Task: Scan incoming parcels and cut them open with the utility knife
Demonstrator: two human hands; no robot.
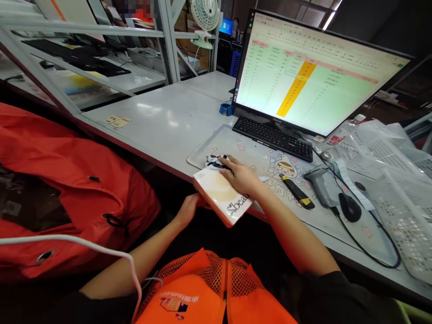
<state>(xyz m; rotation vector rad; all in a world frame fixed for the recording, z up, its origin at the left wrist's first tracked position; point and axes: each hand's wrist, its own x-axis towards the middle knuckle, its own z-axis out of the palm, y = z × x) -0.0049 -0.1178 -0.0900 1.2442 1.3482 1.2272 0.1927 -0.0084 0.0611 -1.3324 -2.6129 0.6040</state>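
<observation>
A white and orange box (pixel 219 191) with dark script lettering is tilted over the desk's front edge. My left hand (pixel 189 210) grips its left side from below, the fingertips hidden behind the box. Across the upper right side lies my right hand (pixel 243 179), its fingers bent over the box's far end. Close to those fingertips is a crumpled black-and-white piece (pixel 214 160); whether it is wrapping or cloth I cannot tell. On the desk mat (pixel 216 139) to the right are a yellow-and-black utility knife (pixel 297 192) and a grey barcode scanner (pixel 320 186).
A monitor (pixel 303 81) stands behind a black keyboard (pixel 273 137). Blue tape (pixel 226 109) sits beside it. A mouse (pixel 349 208), cables and white plastic baskets (pixel 405 220) occupy the right. A big red bag (pixel 67 166) and a pale cable (pixel 84 243) are at my left.
</observation>
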